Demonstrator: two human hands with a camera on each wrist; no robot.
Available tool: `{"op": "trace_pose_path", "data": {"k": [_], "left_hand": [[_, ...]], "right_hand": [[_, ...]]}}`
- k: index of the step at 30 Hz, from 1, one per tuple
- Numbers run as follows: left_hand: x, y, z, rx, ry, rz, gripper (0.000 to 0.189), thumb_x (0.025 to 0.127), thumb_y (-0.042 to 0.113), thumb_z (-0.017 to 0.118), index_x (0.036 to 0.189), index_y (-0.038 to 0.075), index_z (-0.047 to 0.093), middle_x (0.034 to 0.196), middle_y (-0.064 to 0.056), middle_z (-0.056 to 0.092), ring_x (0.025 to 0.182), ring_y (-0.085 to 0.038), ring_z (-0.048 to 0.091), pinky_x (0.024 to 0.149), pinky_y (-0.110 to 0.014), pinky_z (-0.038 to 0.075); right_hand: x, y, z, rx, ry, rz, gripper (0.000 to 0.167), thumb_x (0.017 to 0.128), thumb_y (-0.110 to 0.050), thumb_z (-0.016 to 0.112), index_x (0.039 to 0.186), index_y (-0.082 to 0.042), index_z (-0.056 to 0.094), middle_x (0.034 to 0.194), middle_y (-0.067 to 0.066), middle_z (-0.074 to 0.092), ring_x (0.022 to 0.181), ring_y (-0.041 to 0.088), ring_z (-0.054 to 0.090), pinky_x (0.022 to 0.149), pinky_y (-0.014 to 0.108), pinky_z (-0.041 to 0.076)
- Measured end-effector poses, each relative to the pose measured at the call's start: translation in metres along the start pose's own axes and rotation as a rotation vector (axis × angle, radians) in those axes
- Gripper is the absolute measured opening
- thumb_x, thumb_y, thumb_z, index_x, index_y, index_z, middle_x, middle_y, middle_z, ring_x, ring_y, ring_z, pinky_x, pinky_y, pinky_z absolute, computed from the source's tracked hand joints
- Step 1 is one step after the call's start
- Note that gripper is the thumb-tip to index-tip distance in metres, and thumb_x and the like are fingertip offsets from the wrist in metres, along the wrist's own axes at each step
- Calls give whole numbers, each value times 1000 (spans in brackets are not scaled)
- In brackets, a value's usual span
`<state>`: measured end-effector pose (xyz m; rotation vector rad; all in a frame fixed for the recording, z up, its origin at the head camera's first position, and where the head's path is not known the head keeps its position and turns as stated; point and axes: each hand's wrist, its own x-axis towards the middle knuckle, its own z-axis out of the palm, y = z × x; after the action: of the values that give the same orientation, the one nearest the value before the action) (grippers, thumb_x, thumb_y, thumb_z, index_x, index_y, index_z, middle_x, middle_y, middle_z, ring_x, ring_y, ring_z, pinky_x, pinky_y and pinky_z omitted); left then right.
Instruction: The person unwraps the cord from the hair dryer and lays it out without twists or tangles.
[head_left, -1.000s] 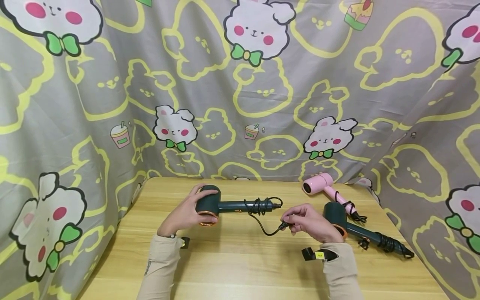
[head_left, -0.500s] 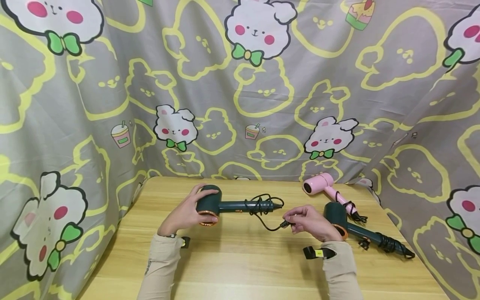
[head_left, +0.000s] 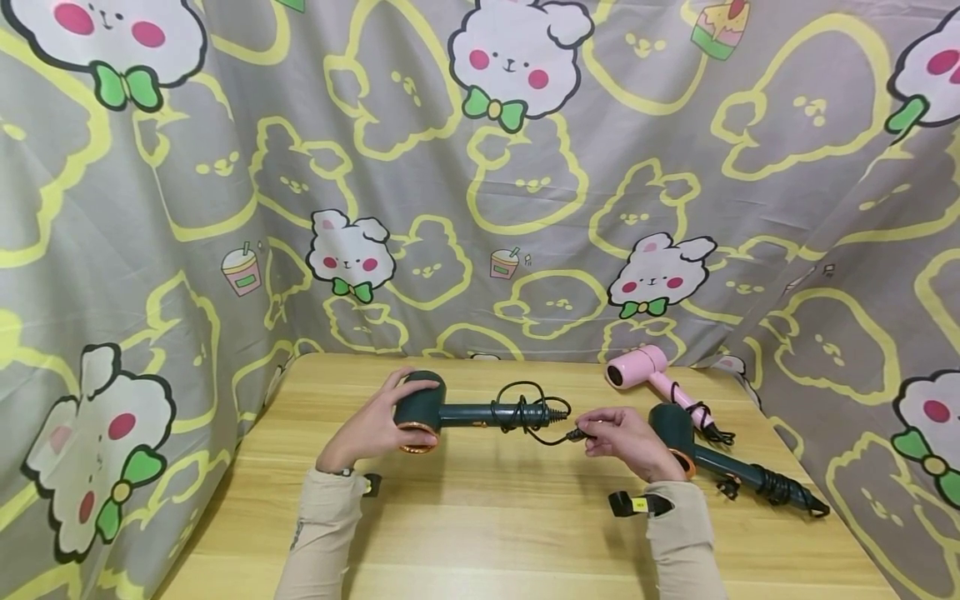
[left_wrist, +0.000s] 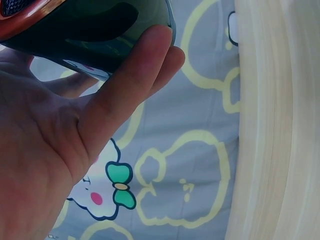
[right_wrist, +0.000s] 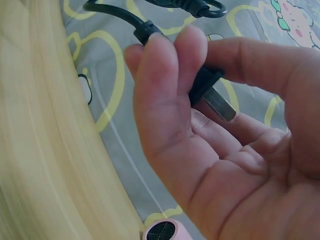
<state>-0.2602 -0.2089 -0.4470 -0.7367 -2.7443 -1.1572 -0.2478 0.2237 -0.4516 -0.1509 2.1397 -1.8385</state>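
Head view: one green hair dryer (head_left: 456, 414), level, mid-worktop (head_left: 480, 533); contact beneath unclear. Left hand (head_left: 372, 427) grasping its barrel (head_left: 422, 406); right hand (head_left: 628, 442) pinching the end of its cord (head_left: 552, 443), looped about the handle. Step, apparently: winding or unwinding cord, direction undeterminable; next move calls for a steady barrel, slack guided evenly. Left wrist view: barrel cropped above, handle unseen. Right wrist view: plug (right_wrist: 220, 104), body mostly behind fingers (right_wrist: 161, 82); prong count undeterminable.

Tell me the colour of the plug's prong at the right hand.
Silver-grey; the visible prong of the black plug shows best in the right wrist view.
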Motion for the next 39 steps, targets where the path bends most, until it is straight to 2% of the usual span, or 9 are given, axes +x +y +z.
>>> {"op": "trace_pose_path", "data": {"k": [8,13,19,31,39], "left_hand": [[0,1,1,3,-10,-4,80,72,54,92,143,43,56,164,-9,30,128,-43,55,97,-58,52],[0,2,1,-6,-23,-1,80,73,53,92,143,41,56,164,-12,30,127,-43,56,96,-57,52],[0,1,2,-9,-27,-4,80,73,52,92,143,41,56,163,-7,31,127,-41,56,96,-56,52],[1,3,2,-11,-38,-10,80,73,56,90,143,43,55,163,-5,31,126,-40,56,96,-53,52],[1,3,2,-9,-42,-4,80,73,54,91,143,40,57,163,-7,31,128,-41,56,96,-55,53]], "right_hand": [[1,0,2,25,88,-14,40,104,-6,56,135,20,53,102,2,72,80,11,71,77,28,62],[0,-1,0,46,127,-25,36,104,-9,58,131,16,58,100,1,72,78,9,69,77,29,62],[0,-2,0,96,163,-31,29,103,-12,62,123,8,65,94,-3,73,76,7,69,78,29,62],[-3,-5,0,157,171,-50,21,103,-15,65,116,1,69,90,-4,72,75,6,69,78,29,62],[-2,-4,-1,178,170,-57,18,102,-15,67,113,-3,71,87,-2,73,74,7,70,78,29,62]]}}
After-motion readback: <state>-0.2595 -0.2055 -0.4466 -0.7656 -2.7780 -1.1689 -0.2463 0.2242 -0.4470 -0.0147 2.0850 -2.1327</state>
